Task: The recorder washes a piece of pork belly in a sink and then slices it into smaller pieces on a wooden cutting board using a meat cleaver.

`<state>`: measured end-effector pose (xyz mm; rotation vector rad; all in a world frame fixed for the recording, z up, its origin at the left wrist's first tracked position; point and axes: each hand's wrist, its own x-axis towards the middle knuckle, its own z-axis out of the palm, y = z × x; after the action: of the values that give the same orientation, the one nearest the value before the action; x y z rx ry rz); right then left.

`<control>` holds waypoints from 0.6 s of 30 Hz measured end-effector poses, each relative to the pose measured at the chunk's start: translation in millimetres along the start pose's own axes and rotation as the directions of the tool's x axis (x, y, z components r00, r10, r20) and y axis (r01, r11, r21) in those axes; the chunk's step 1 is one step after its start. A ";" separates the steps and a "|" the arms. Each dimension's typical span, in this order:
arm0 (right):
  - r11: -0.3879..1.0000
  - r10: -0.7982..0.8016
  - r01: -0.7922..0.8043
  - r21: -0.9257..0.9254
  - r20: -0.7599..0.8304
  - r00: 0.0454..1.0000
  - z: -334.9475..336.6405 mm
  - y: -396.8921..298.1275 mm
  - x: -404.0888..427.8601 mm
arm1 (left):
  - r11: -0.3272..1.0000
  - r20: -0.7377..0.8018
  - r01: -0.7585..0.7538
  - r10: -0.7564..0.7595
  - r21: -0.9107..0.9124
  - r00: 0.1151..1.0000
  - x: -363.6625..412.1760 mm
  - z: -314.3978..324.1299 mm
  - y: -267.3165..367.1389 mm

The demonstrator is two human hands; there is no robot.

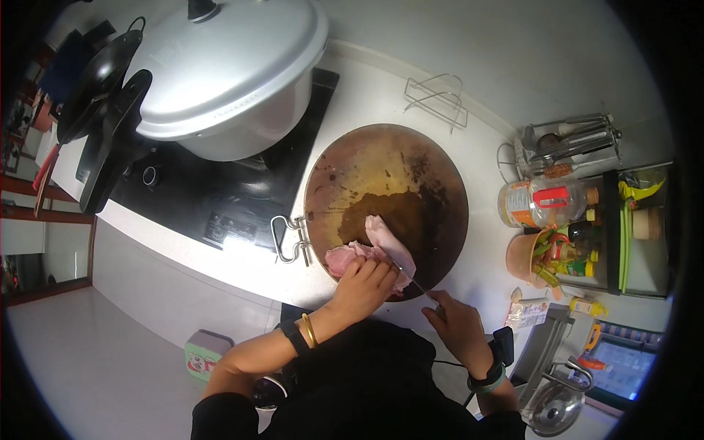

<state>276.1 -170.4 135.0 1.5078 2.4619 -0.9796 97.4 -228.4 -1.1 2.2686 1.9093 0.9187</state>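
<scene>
A piece of raw pale pink meat (344, 257) lies near the front edge of a round, wet wooden chopping board (379, 159). My left hand (367, 283) presses on the meat with bent fingers. In my right hand (456, 324) is the handle of a knife (421, 287), mostly hidden by the fingers. The blade reaches up and left into the meat, close to my left fingertips. A pale strip of the meat (389, 240) lies along the far side of the blade.
Left of the board, a large lidded metal pot (236, 71) stands on a black cooktop (220, 187). A folded metal bracket (291, 239) touches the board's left side. Beyond it is a wire rack (437, 102). Bottles (544, 202), a tub of peppers (525, 257) and utensils (572, 140) stand at right.
</scene>
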 end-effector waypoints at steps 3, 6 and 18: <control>0.999 -0.016 0.015 -0.046 -0.030 0.999 9.0 2.8 2.2 | 1.000 0.005 -0.022 0.022 -0.002 1.000 -2.6 3.0 -3.9; 0.989 -0.014 0.015 -0.144 0.006 1.000 14.1 -1.3 6.8 | 0.999 -0.006 -0.021 0.020 -0.042 1.000 -1.5 0.9 -4.4; 0.979 -0.098 0.106 -0.172 0.054 0.994 22.6 -15.1 35.2 | 0.992 -0.077 0.082 -0.090 -0.101 0.993 -0.2 2.4 2.0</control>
<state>240.3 -160.8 110.5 1.3031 2.5398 -0.7790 100.3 -228.2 -2.3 2.1088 1.9311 1.0830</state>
